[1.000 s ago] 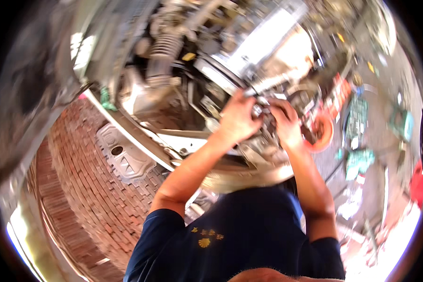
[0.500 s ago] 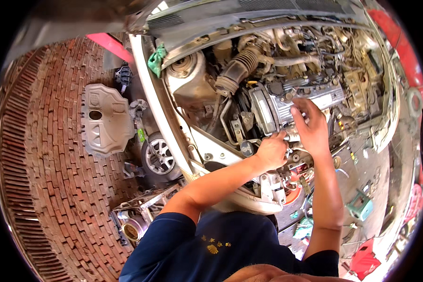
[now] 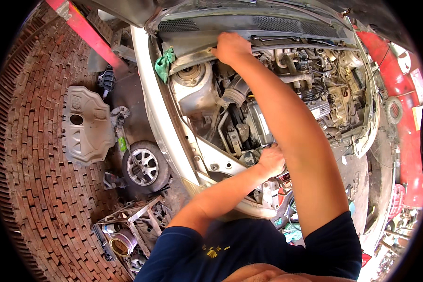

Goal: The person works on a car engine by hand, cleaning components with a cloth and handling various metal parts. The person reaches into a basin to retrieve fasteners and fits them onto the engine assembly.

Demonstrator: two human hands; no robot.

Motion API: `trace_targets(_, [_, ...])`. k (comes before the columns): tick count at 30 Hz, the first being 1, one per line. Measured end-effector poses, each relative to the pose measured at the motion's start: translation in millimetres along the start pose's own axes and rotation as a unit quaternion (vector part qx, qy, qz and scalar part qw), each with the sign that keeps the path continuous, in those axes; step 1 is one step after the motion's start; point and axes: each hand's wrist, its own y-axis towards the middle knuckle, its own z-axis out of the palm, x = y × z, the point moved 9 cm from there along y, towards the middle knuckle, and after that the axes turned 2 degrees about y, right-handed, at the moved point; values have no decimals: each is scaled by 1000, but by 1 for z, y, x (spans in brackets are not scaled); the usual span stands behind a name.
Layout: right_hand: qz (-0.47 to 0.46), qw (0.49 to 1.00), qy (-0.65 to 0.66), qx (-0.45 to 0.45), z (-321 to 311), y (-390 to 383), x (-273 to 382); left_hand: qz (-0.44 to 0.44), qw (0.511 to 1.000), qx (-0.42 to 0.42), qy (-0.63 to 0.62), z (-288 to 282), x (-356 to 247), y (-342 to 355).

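Note:
My left hand [image 3: 271, 162] is closed at the front side of the engine [image 3: 258, 123], close to a dark round cap [image 3: 248, 158]. Its fingers curl inward, and what they grip is hidden. My right arm stretches across the engine bay. At its end, my right hand [image 3: 231, 48] rests at the grey cowl panel [image 3: 192, 58] below the windscreen, above the ribbed black air intake hose [image 3: 237, 89]. The fingers of that hand bend down and look closed, with their tips out of sight. A green rag [image 3: 164, 64] hangs over the fender edge to its left.
The white fender [image 3: 157, 113] borders the bay on the left. On the floor beyond lie a wheel [image 3: 144, 167], a beige engine shield [image 3: 87, 124] and a metal frame holding a can [image 3: 123, 242]. A red lift arm [image 3: 87, 33] stands at upper left.
My right hand has moved from above the engine's front, up and left to the cowl panel. The left hand stays by the engine's front. The view has shifted slightly.

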Motion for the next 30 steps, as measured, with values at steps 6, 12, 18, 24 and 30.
trace_targets(6, [-121, 980, -12, -160, 5, 11, -58, -50, 990, 129, -20, 27, -15, 12])
trace_targets(12, [-43, 972, 230, -7, -40, -147, -116, -58, 975, 194, 90, -1, 17, 13])
trace_targets(18, [222, 895, 377, 82, 33, -349, -251, -51, 956, 287, 16, 10, 1, 19])
trace_targets(24, [181, 905, 383, -22, 76, -407, -245, -40, 968, 246, -12, 10, 14, 11])
trace_targets(30, [86, 929, 337, -126, 91, -411, -239, -28, 970, 243, -18, 8, 7, 13])
